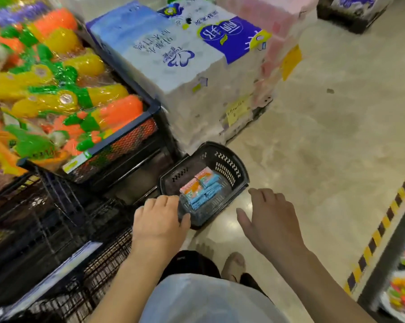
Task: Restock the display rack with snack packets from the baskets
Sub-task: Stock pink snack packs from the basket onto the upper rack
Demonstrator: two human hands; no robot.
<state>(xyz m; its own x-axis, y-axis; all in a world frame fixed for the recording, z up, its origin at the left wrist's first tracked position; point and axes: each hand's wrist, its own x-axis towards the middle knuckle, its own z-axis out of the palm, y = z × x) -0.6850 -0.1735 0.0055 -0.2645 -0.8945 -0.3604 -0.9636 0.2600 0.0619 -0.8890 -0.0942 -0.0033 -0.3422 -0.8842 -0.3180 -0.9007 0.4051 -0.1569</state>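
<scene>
Our 2 empty hands, left hand [159, 220] and right hand [271, 217], fingers loosely spread, hover at the floor basket [229, 159]. Its snack packets [201, 190] await shelving (the display rack [151, 107] looks full on top).

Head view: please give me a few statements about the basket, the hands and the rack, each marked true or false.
1. The basket sits on the floor next to the display rack. True.
2. The basket is empty. False: it holds blue and orange packets.
3. The right hand grips one of the packets. False: it is open and holds nothing, over the floor to the right of the basket.
4. The left hand overlaps the basket's near rim. True, though a grip cannot be confirmed.
5. The rack's upper bin holds orange, yellow and green wrapped goods. True.
</scene>
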